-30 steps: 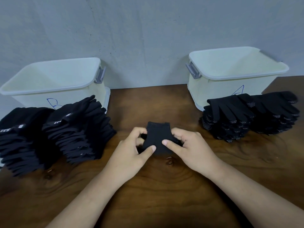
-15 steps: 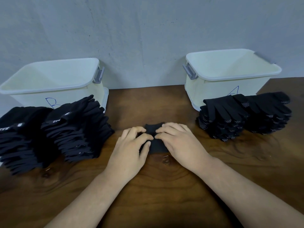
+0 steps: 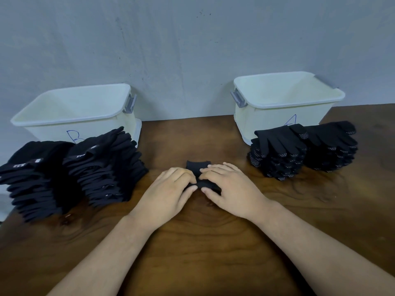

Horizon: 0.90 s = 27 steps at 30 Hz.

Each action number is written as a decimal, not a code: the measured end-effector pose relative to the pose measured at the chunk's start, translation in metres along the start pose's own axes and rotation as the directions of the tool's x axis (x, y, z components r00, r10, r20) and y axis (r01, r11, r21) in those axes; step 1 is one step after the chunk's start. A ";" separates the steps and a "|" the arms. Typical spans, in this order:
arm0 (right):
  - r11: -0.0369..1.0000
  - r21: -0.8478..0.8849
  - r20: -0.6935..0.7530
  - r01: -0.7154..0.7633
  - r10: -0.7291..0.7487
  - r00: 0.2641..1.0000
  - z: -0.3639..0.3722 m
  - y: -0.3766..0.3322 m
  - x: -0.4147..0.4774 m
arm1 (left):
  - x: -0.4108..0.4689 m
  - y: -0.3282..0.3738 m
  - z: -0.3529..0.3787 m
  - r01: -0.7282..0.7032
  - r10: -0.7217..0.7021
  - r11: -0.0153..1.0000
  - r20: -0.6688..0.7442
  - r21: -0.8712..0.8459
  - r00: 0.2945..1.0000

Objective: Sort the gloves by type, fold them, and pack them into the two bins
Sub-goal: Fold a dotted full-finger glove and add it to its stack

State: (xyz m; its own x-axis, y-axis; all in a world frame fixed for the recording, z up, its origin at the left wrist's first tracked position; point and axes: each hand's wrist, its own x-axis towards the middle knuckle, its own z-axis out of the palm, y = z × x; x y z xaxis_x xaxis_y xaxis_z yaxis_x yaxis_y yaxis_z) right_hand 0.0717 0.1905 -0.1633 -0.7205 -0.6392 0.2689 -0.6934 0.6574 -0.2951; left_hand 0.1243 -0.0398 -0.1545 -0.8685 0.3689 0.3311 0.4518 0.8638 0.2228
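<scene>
A second ago the thumbs lay on top of the folded glove (image 3: 197, 165) and most of it showed. Now both hands have closed in over it, and only its far edge and a dark strip between the thumbs are visible. The left hand (image 3: 168, 189) and the right hand (image 3: 230, 186) lie palm down on the glove with fingers nearly straight, pressing it against the wooden table (image 3: 203, 248). Their fingertips almost meet in the middle. Since half a second ago the hands have hardly shifted. The glove lies at the middle of the table, between the stacks and well short of either bin.

The bins and piles stand where they were. Bin B (image 3: 53, 131) is back left against the grey wall (image 3: 171, 50), and bin A (image 3: 267, 118) is back right. Two stacks of labelled gloves (image 3: 106, 167) sit in front of bin B, and two stacks of dotted gloves (image 3: 277, 159) in front of bin A.

I cannot tell which type the covered glove is, nor whether the thumbs tuck under its near edge. The labelled stacks hide the lower part of the letter B, and the dotted stacks hide the foot of the A. The picture's left edge cuts off the leftmost pile. The print on the labels is too small to read. The bottoms of both bins are out of sight behind their front walls.
</scene>
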 end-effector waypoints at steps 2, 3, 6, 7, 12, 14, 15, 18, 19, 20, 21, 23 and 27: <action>0.994 0.099 -0.051 -0.039 0.044 0.998 -0.008 -0.002 0.000 | 0.001 0.009 -0.005 0.109 -0.113 0.983 -0.020 -0.148 0.993; 0.982 0.175 -0.076 -0.073 0.088 0.993 -0.014 -0.004 -0.001 | 0.002 0.014 -0.010 0.171 -0.184 0.956 -0.031 -0.240 0.982; 0.863 0.471 -0.107 -0.181 0.259 0.960 -0.035 -0.007 -0.006 | 0.003 0.035 -0.029 0.239 -0.304 0.819 -0.042 -0.522 0.952; 0.802 0.564 -0.098 -0.199 0.304 0.948 -0.042 -0.008 -0.009 | 0.003 0.044 -0.037 0.232 -0.301 0.761 -0.013 -0.606 0.954; 0.580 0.797 -0.090 -0.171 0.393 0.915 -0.069 -0.008 -0.036 | 0.008 0.076 -0.049 0.212 -0.189 0.698 0.109 -0.684 0.976; 0.494 0.857 -0.073 -0.148 0.400 0.913 -0.078 -0.006 -0.049 | 0.014 0.088 -0.047 0.225 -0.199 0.673 0.120 -0.705 0.973; 0.467 0.873 -0.064 -0.142 0.397 0.915 -0.081 -0.004 -0.056 | 0.017 0.095 -0.046 0.223 -0.203 0.656 0.116 -0.721 0.972; 0.421 0.898 -0.045 -0.127 0.375 0.926 -0.091 0.005 -0.078 | 0.028 0.115 -0.040 0.215 -0.212 0.626 0.102 -0.750 0.972; 0.410 0.904 -0.046 -0.121 0.375 0.926 -0.095 0.008 -0.086 | 0.031 0.121 -0.039 0.216 -0.216 0.613 0.102 -0.760 0.971; 0.399 0.909 -0.048 -0.118 0.383 0.923 -0.099 0.012 -0.093 | 0.036 0.127 -0.037 0.214 -0.218 0.600 0.100 -0.771 0.971; 0.385 0.915 -0.050 -0.118 0.400 0.915 -0.104 0.015 -0.099 | 0.041 0.133 -0.036 0.208 -0.216 0.589 0.096 -0.781 0.972; 0.362 0.924 -0.058 -0.124 0.454 0.889 -0.113 0.023 -0.111 | 0.053 0.145 -0.032 0.190 -0.193 0.586 0.092 -0.788 0.977; 0.302 0.949 -0.087 -0.094 0.536 0.840 -0.133 0.044 -0.131 | 0.083 0.171 -0.021 0.149 -0.112 0.607 0.101 -0.780 0.989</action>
State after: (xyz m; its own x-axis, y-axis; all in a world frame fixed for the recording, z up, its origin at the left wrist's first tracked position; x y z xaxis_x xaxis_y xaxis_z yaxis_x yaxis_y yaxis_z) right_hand 0.1340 0.3563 -0.0893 -0.9776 -0.1499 0.1479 -0.1306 -0.1198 -0.9842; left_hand 0.1336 0.1318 -0.0697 -0.9298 0.3028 0.2094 0.3043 0.3119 0.9001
